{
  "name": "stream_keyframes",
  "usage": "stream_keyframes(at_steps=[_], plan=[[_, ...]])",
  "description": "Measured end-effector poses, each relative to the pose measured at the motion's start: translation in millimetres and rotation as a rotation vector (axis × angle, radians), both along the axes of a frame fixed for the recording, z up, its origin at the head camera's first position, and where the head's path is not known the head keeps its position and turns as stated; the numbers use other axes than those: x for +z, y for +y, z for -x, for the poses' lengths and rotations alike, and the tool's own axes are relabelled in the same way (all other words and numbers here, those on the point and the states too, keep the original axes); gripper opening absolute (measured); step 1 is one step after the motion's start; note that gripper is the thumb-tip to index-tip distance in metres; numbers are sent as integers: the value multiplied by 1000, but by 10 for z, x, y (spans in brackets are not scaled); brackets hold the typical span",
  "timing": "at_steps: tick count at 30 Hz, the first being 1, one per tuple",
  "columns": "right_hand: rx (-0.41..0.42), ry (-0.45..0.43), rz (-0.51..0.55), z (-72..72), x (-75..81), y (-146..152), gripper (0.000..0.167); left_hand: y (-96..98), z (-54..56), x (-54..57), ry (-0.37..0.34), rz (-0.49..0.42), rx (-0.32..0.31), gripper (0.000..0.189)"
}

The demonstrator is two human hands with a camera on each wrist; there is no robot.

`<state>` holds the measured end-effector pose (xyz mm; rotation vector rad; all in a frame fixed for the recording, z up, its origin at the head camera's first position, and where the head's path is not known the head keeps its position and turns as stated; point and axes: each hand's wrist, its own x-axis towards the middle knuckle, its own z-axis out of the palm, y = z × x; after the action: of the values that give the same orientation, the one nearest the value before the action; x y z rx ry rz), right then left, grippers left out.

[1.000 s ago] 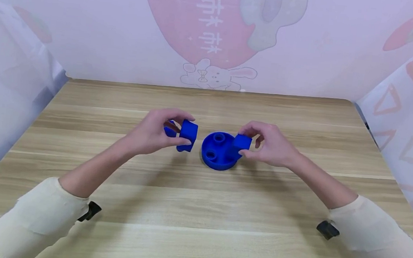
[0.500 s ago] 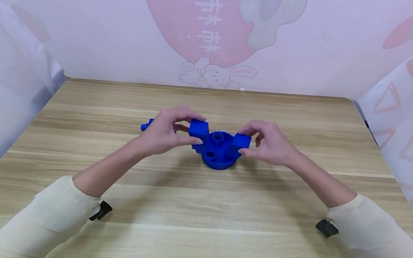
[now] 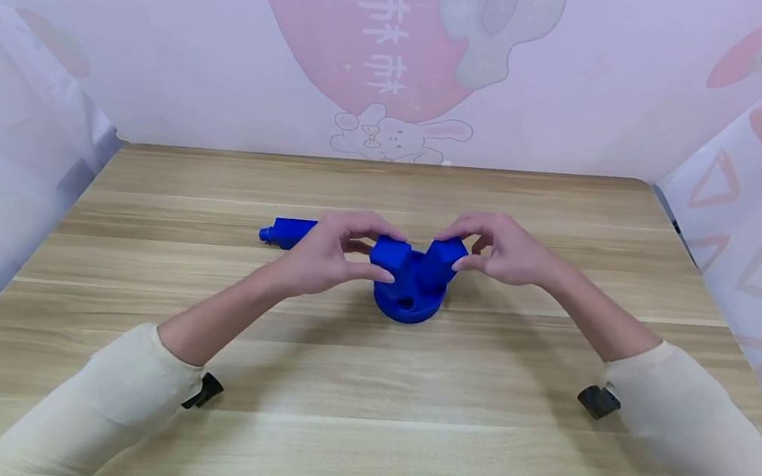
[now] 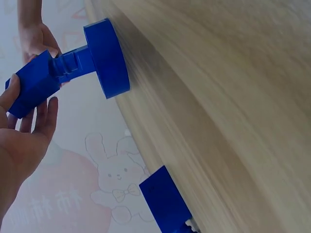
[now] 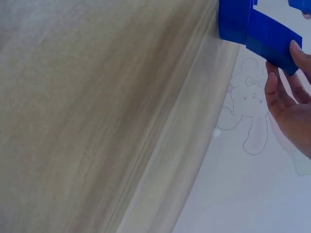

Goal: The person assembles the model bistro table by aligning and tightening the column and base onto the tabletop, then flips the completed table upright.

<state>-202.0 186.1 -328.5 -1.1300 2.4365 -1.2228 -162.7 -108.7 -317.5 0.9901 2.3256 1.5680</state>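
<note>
My left hand (image 3: 325, 257) grips a blue block (image 3: 390, 252) by its upper end. In the left wrist view a narrower, ridged neck (image 4: 64, 64) leads from that block toward the round blue base (image 4: 108, 58); whether it sits in a socket I cannot tell. My right hand (image 3: 512, 251) holds a second blue block (image 3: 446, 253) between thumb and fingers. That block leans outward from the right part of the base, and its lower end meets the base in the right wrist view. Both blocks partly cover the base's sockets in the head view.
Another blue block with a knobbed end (image 3: 289, 231) lies on the wooden table (image 3: 364, 433), left of the base and partly behind my left hand. A printed curtain (image 3: 200, 48) hangs behind the table's far edge.
My left hand has carried its block rightward over the base, and the lying block has come into view. My right hand has shifted slightly away, its block now more tilted.
</note>
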Motion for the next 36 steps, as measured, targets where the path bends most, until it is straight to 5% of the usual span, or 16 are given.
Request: stream_keyframes(at_steps=[6, 15, 23, 28, 36], plan=[[10, -8, -25, 31, -2, 5, 35, 108, 25, -87, 68, 38, -23, 42], [5, -30, -20, 37, -14, 14, 35, 135, 66, -215, 16, 85, -112, 43], [-4, -39, -13, 38, -14, 11, 35, 200, 55, -222, -49, 124, -12, 57], [1, -44, -18, 38, 7, -8, 35, 215, 28, -210, -80, 90, 55, 46], [-15, -63, -17, 26, -1, 3, 36, 190, 57, -202, -52, 93, 2, 43]])
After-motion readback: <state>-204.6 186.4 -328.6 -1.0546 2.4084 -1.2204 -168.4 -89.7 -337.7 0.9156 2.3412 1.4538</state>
